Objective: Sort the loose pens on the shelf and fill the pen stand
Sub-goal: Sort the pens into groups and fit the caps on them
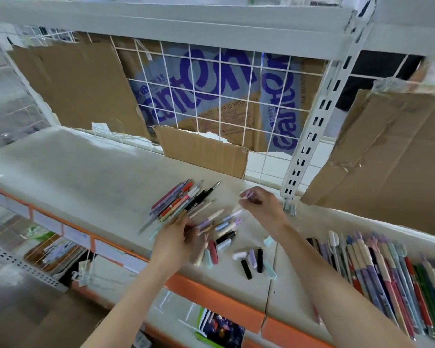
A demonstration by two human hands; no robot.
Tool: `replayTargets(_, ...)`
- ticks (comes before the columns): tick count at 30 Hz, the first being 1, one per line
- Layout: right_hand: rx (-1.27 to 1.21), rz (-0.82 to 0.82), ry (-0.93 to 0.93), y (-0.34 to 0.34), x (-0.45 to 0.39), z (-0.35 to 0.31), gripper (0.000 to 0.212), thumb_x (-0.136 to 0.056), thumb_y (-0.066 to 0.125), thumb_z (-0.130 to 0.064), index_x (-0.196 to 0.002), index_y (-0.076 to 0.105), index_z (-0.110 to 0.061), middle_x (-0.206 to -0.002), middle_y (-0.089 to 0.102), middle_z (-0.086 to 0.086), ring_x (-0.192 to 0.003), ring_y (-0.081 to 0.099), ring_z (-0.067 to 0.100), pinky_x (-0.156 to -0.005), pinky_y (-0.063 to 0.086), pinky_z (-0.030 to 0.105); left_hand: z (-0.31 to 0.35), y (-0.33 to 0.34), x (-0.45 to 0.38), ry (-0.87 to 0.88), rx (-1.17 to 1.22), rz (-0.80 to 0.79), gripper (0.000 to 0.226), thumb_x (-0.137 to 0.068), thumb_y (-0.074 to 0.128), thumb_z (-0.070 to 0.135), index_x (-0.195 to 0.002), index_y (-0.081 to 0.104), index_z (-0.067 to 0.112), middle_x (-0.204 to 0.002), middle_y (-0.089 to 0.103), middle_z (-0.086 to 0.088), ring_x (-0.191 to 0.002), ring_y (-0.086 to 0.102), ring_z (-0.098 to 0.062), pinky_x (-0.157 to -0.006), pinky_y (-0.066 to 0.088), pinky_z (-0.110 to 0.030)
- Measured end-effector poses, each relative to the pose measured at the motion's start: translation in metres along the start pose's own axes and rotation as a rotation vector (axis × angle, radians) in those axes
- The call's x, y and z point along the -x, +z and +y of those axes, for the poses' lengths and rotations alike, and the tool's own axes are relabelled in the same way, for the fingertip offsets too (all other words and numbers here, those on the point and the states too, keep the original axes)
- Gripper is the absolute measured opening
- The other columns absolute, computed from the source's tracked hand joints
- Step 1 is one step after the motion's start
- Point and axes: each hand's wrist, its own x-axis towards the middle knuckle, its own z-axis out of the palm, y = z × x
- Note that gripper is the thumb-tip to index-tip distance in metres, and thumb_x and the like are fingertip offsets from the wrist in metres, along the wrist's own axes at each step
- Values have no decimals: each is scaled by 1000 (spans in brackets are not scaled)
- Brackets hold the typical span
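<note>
Loose pens lie on the grey shelf (86, 172). A tidy bundle of pens (180, 200) lies side by side in the middle. Below it is a jumble of pens and caps (221, 229), and several loose caps (253, 259) sit near the front edge. My left hand (178, 237) reaches into the jumble with fingers curled around a pen there. Raised above the shelf, my right hand (259, 204) pinches a small pale purple cap or pen piece (248, 194) between thumb and fingertips. No pen stand is in view.
A long row of pens (387, 277) fills the shelf at the right. Cardboard sheets (206, 151) lean against the white wire grid behind. A white slotted upright (309, 136) stands right of my right hand. The orange shelf edge (211, 295) runs along the front.
</note>
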Motion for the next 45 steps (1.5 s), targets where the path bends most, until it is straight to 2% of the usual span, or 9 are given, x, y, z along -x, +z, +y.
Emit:
replayTargets(2,-352,-38,62,-6,11,-5,18,-89,63,-10,-71,59,-12,-65,54,-4,-60,43,13,-57,36,22,6,-2,3,-2,62,-9,6,-90,57,15,-84,60,16,-81,65,0,-73,58,-18,-67,46,-31)
replayTargets(4,-461,-49,70,-10,19,-9,19,-90,61,-9,-72,57,-8,-63,54,0,-57,41,12,-53,36,20,13,-3,5,-2,92,-15,7,-90,57,15,-84,58,19,-79,64,3,-73,59,-16,-66,45,-29)
replayTargets(12,-419,88,0,-14,28,-9,18,-92,59,-14,-75,61,-10,-63,57,-1,-55,40,13,-57,37,21,23,-4,8,-4,85,-10,5,-90,57,18,-89,61,16,-79,65,4,-73,58,-14,-61,40,-20)
replayTargets(20,-454,-57,11,6,42,-10,17,-91,60,-8,-74,61,-9,-66,58,7,-54,45,12,-55,40,19,39,-3,12,20,187,-69,11,-92,56,14,-81,58,17,-75,61,10,-70,54,1,-60,37,-9)
replayTargets(26,-532,-26,8,2,46,-5,21,-92,57,-7,-72,57,-4,-60,56,3,-52,44,12,-52,39,19,57,-6,20,16,315,-98,12,-91,56,5,-80,61,4,-60,62,-4,-57,55,2,-56,38,-9)
replayTargets(34,-511,-24,3,-8,55,-5,18,-91,60,-15,-78,59,-3,-62,54,0,-61,44,15,-59,38,24,55,2,21,-31,405,-204,25,-96,49,12,-73,58,20,-59,64,-8,-50,52,-15,-56,42,-21)
replayTargets(38,-418,-95,-2,-6,63,-12,22,-91,59,-23,-87,65,-2,-70,56,0,-67,49,9,-63,39,22,62,5,18,-36,483,-283,29,-99,42,15,-84,64,4,-69,63,-8,-51,48,-18,-49,39,-21)
replayTargets(42,-361,71,4,-40,60,-13,19,-94,55,-21,-85,61,-5,-67,57,7,-51,39,7,-53,31,21,50,4,6,-18,272,-147,18,-97,46,19,-85,60,16,-73,60,14,-65,58,-12,-56,39,-10)
replayTargets(45,-74,197,21,-74,55,0,18,-92,60,-24,-106,56,-14,-62,60,-1,-47,41,4,-54,35,20,35,4,-3,-42,103,-44,7,-95,52,19,-92,59,20,-83,61,10,-70,52,-3,-55,35,-7)
